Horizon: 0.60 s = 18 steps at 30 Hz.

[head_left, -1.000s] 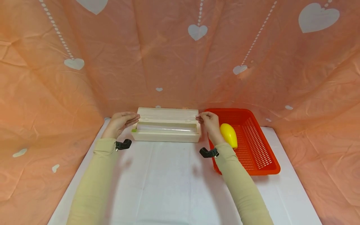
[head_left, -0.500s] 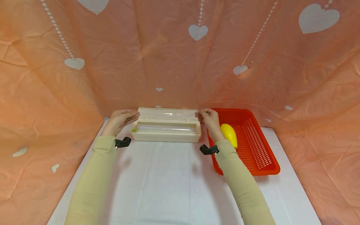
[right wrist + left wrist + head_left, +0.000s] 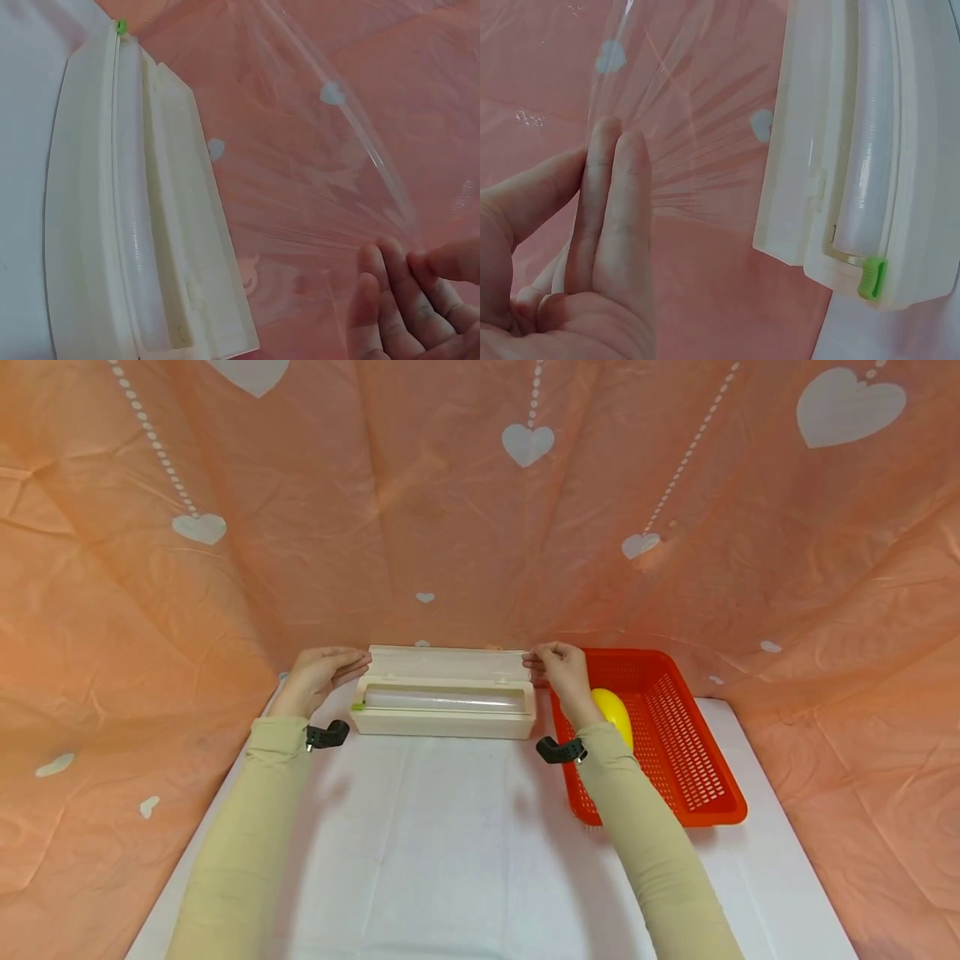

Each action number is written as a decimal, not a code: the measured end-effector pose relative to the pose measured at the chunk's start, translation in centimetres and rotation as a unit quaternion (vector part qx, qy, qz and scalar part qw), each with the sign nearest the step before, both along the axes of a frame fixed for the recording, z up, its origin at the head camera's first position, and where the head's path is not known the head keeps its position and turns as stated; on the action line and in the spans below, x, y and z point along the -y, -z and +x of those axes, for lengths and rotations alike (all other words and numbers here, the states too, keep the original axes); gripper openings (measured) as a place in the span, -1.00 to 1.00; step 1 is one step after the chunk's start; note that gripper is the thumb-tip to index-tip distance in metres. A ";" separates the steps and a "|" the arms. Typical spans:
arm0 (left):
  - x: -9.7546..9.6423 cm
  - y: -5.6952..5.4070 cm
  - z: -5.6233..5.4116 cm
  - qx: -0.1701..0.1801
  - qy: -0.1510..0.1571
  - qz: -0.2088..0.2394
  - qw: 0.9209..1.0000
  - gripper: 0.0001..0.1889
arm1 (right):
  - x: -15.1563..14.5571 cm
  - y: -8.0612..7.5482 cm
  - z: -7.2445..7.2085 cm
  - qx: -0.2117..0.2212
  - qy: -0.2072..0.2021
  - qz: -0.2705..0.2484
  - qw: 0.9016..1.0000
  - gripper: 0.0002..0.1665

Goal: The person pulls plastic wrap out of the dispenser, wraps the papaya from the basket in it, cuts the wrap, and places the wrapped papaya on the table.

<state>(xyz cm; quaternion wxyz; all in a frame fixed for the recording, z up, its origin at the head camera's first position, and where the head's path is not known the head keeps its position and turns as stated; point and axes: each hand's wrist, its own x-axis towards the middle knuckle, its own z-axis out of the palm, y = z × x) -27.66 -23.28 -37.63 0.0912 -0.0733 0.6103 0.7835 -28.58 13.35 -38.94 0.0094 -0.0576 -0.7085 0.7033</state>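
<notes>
A cream plastic wrap dispenser (image 3: 442, 725) lies lengthwise at the far side of the table. Its lid (image 3: 450, 662) stands raised at the back, and a roll of cling film (image 3: 450, 700) shows inside. At its left end sits a green slider (image 3: 872, 279). A clear sheet of cling film (image 3: 705, 172) stretches from the dispenser, creased toward the fingers. My left hand (image 3: 318, 675) pinches one corner between thumb and fingers. With thumb and fingertips, my right hand (image 3: 566, 677) pinches the other corner, beside the dispenser's right end.
A red perforated basket (image 3: 701, 760) stands at the right, partly under my right forearm. It holds a yellow mango-shaped object (image 3: 615, 714). A pink sheet with white hearts (image 3: 450, 543) hangs close behind the dispenser. White cloth (image 3: 442, 843) covers the table.
Both hands have moved slightly up and away, drawing the film along. The dispenser and basket stay in place.
</notes>
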 end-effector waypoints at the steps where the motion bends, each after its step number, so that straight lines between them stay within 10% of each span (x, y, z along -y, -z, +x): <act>1: 0.0 0.0 0.0 -0.002 0.003 0.001 1.000 -0.69 | 0.0 -0.1 0.0 -0.005 0.000 -0.002 1.000 -0.73; 18: -0.4 -1.5 0.0 -0.010 0.011 -0.004 1.000 -0.70 | -0.5 -0.7 -0.7 -0.010 -0.015 0.009 1.000 -0.62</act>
